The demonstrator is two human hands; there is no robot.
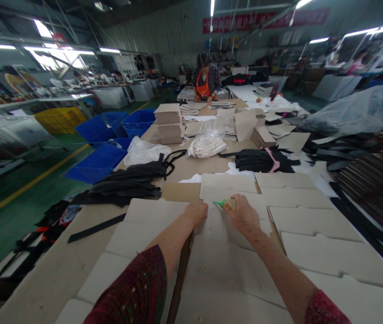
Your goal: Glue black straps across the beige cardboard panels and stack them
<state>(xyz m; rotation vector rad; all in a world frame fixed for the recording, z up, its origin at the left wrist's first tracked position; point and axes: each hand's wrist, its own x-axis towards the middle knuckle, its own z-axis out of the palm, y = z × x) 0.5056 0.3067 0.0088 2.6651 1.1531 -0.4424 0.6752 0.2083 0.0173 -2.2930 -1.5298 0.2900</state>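
My right hand [245, 218] is wrapped round a pale squeeze bottle [231, 204]. Its thin green nozzle [219, 204] points left, just over a grey cardboard sheet [242, 202] in the middle column. My left hand [196, 213] rests at the left edge of that column with its fingers curled in; what they pinch, if anything, is hidden. Small spots mark the nearer middle sheets [208, 265]. Overlapping cardboard sheets also lie in a left column [124, 238] and a right column [313, 220], some with notched edges.
Black strips [127, 182] lie at the left, and a tied black bundle [262, 160] lies beyond the sheets. Farther back are a cardboard stack [169, 123] and a plastic bag [208, 143]. Blue bins [100, 157] stand off the left edge. A person in an orange apron [202, 86] works at the far end.
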